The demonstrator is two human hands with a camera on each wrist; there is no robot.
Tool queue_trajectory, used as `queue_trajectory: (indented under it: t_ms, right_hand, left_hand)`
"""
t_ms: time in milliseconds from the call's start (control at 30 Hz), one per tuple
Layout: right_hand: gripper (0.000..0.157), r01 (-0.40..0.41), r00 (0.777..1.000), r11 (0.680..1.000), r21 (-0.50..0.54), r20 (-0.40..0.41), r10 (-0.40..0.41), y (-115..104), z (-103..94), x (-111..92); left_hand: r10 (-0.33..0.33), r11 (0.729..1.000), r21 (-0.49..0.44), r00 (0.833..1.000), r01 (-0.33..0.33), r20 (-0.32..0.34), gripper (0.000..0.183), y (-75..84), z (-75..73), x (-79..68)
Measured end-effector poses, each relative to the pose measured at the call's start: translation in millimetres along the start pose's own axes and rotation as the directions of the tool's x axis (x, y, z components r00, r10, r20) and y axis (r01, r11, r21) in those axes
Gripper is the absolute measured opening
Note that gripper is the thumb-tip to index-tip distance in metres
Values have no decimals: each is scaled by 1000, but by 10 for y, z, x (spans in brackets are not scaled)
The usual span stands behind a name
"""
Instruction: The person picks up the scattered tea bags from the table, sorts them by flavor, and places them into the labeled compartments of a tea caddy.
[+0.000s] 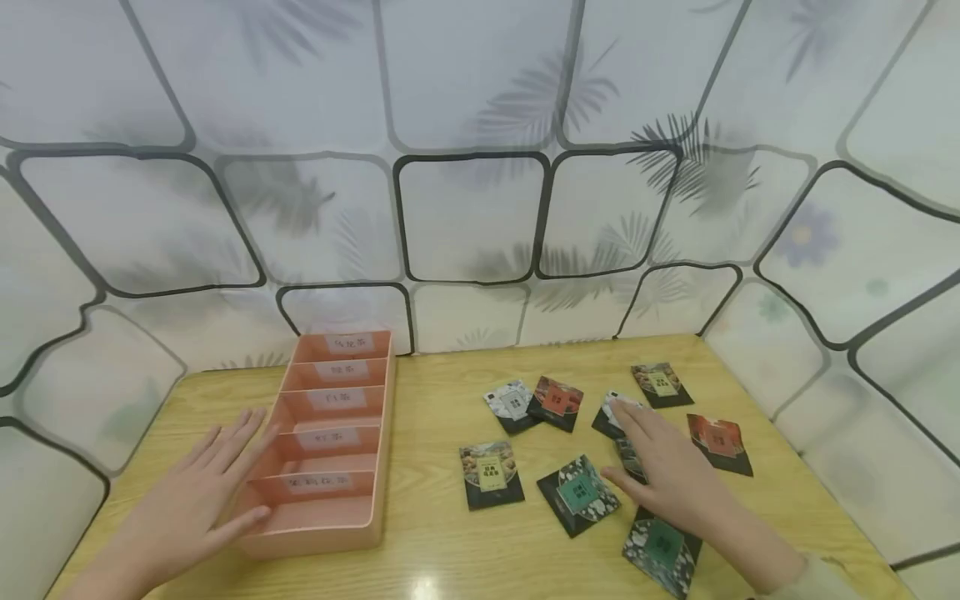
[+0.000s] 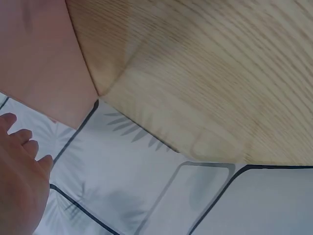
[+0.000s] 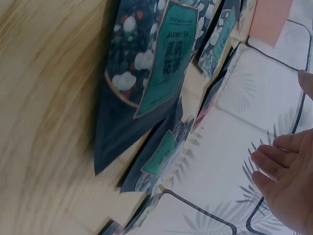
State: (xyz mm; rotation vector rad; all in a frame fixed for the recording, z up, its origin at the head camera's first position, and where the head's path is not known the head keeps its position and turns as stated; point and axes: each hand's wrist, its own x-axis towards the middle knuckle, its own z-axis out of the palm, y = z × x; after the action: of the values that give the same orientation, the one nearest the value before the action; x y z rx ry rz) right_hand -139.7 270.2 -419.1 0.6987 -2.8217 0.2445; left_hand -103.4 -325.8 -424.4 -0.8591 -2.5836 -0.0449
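Observation:
My left hand [image 1: 191,500], fingers straight and spread, is at the left side of a pink divided box [image 1: 381,467] with labelled compartments. In the left wrist view that hand [image 2: 22,181] shows beside the box's outer wall [image 2: 36,58]. My right hand [image 1: 675,471] reaches over several tea packets with its fingers extended and nothing gripped. Its fingertips overlap a white-patterned packet [image 1: 606,421], and a dark green packet [image 1: 628,458] is partly hidden under the hand. Nearest its wrist lies a green-labelled jasmine tea packet [image 1: 663,546], seen large [image 3: 166,63] in the right wrist view.
Left of the right hand are a teal-labelled packet [image 1: 577,496], a yellow-labelled one [image 1: 491,475], a red one [image 1: 557,402] and a white one [image 1: 512,406]. Farther right lie another yellow-labelled packet [image 1: 662,384] and an orange-red one [image 1: 720,443]. A patterned curtain [image 1: 472,217] borders the wooden table [image 1: 427,400].

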Motion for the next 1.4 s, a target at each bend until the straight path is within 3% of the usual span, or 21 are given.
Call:
queue_trajectory:
  t_ms: [167, 433, 667, 1100, 1400]
  right_hand:
    - [83, -7, 999, 999, 50, 49, 5, -23, 62, 35]
    - [78, -84, 989, 983, 162, 133, 62, -40, 171, 61]
    - [77, -116, 978, 957, 267, 199, 63, -25, 260, 95]
    - [81, -64, 967, 940, 334, 255, -25, 17, 421, 118]
    - [81, -28, 960, 948, 317, 272, -62, 40, 468, 130]
  left_hand:
    - [35, 999, -30, 999, -35, -1, 106, -22, 15, -51]
    - [16, 998, -66, 998, -11, 68, 105, -26, 67, -139]
    - [54, 997, -61, 998, -51, 44, 108, -65, 148, -205]
    - [9, 1000, -3, 994, -8, 107, 117, -37, 164, -216]
    - [8, 1000, -10, 996, -7, 94, 115, -29, 182, -238]
